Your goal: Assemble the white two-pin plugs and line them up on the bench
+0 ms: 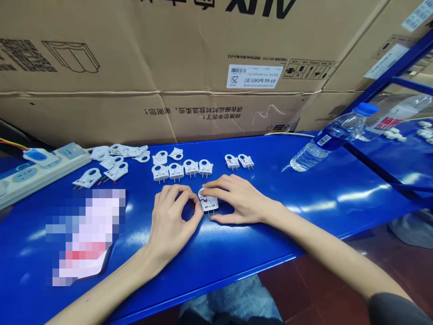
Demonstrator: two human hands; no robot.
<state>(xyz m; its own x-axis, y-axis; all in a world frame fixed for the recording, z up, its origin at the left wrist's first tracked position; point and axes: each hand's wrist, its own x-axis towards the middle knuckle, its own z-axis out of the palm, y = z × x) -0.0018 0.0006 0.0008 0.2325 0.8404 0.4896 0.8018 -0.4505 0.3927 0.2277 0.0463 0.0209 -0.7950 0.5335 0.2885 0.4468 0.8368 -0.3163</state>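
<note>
A white two-pin plug (209, 203) with a ring-shaped top lies on the blue table in front of me, its pins toward me and a bit of red showing inside. My left hand (172, 221) pinches at its left edge with thumb and index finger. Just under those fingers a tiny red part (192, 206) shows, mostly hidden. My right hand (238, 201) grips the same plug from the right, index finger across its upper part and thumb down by the pins. Beyond my hands stands a row of similar white plugs (191, 168), with two more plugs (232, 161) farther right.
White plug covers and pieces (118, 151) are heaped at the back left beside a power strip (40, 167). A pixelated phone (93, 230) lies left of my arm. A water bottle (324, 140) leans at the right near the blue metal frame (368, 169). Large cardboard boxes (118, 108) close off the back.
</note>
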